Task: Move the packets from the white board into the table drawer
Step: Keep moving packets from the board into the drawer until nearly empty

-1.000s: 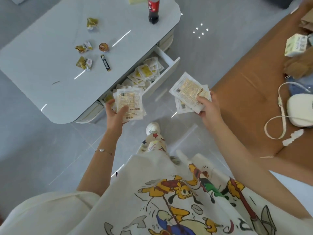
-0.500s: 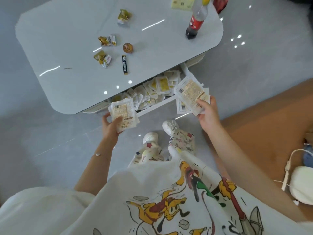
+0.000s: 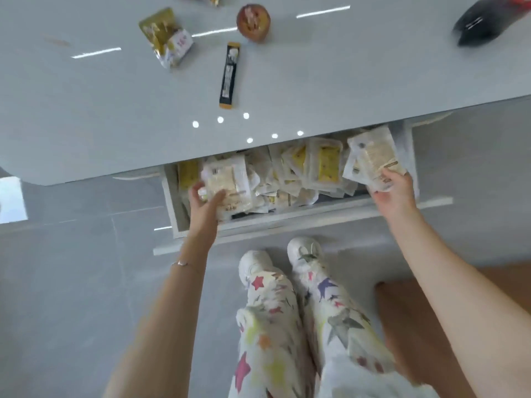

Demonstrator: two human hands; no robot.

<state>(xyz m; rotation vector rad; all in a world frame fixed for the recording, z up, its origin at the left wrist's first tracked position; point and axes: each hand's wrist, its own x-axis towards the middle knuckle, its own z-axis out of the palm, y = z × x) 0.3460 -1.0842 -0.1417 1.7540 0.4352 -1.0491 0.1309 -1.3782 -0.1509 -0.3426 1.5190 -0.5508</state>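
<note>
Two bundles of packets sit over the open drawer (image 3: 287, 221): the left bundle (image 3: 227, 183) low at its left end, the right bundle (image 3: 370, 158) above its right end. The left hand (image 3: 205, 203) pinches its bundle, thumb on top, while the right hand (image 3: 393, 193) grips its sheaf by the near edge, probably so each can drop at its own spot onto the heap (image 3: 304, 173) already inside. On the table (image 3: 100, 116) above lie a black sachet (image 3: 229, 76) and a yellow wrapper (image 3: 166, 35).
</note>
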